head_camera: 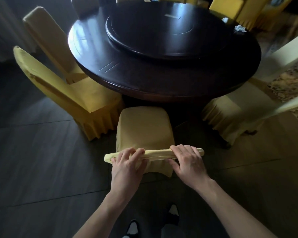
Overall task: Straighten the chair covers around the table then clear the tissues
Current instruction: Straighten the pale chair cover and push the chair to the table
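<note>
while both hands, left hand (127, 162) and right hand (187, 160), grip the soft yellow chair cover (144, 131), fingers curl over its top edge.

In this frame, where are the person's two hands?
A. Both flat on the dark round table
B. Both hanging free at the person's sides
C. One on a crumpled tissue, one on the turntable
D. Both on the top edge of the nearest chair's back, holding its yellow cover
D: the left hand and the right hand both grip the yellow cover along the top of the nearest chair's back, well short of the table.
</note>
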